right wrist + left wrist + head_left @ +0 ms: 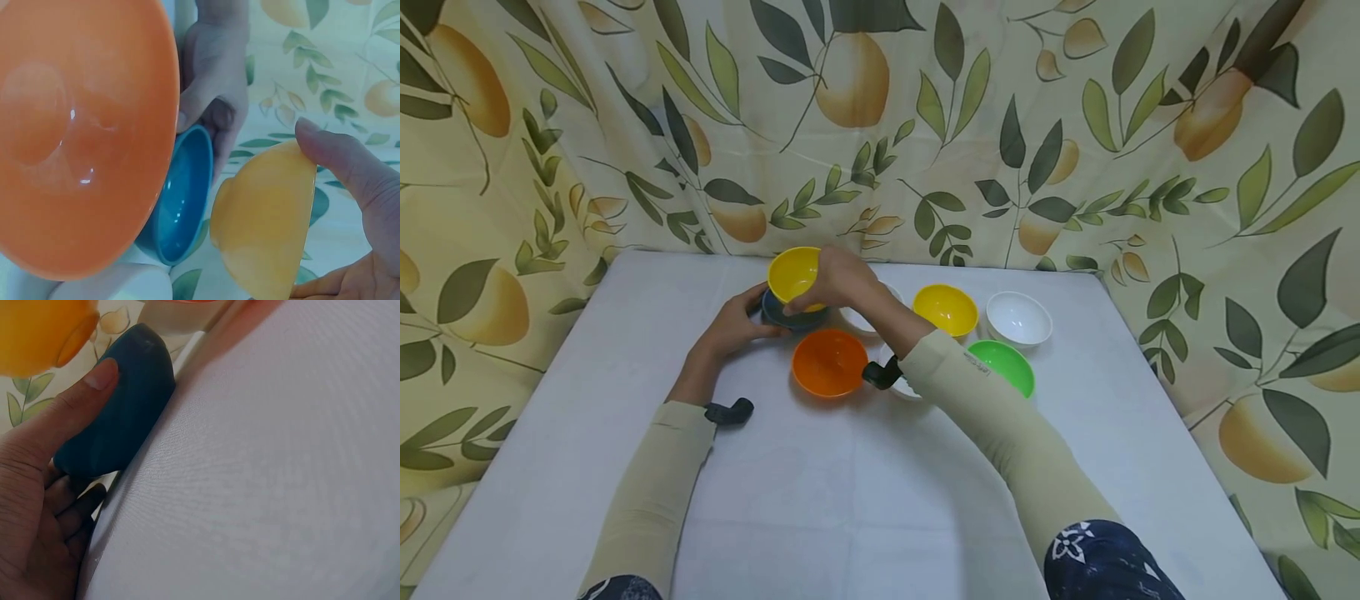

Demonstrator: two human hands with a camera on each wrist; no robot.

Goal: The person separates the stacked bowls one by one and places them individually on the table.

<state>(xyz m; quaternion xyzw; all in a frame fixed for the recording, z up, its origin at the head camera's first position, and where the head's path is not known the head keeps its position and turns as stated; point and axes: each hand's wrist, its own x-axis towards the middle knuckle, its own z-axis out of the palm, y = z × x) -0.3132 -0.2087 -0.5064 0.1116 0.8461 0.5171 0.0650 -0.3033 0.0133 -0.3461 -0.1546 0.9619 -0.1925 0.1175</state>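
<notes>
My right hand [842, 282] grips a small yellow bowl [792, 273] by its rim, thumb on one side and fingers on the other. The yellow bowl [262, 219] is held in the air, just above a dark blue bowl [775, 315], and looks tilted in the head view. Around the side of the blue bowl curls my left hand [730, 325], its thumb pressed to the outer wall in the left wrist view, where the blue bowl [134, 412] stands on the white cloth. Nearer me sits a larger orange bowl [830, 363], close to both hands.
To the right stand another yellow bowl [945, 308], a white bowl [1018, 318] and a green bowl [1007, 362] partly behind my right sleeve. Two more white bowls are mostly hidden by the right forearm. A patterned curtain [850, 167] hangs behind the table's far edge.
</notes>
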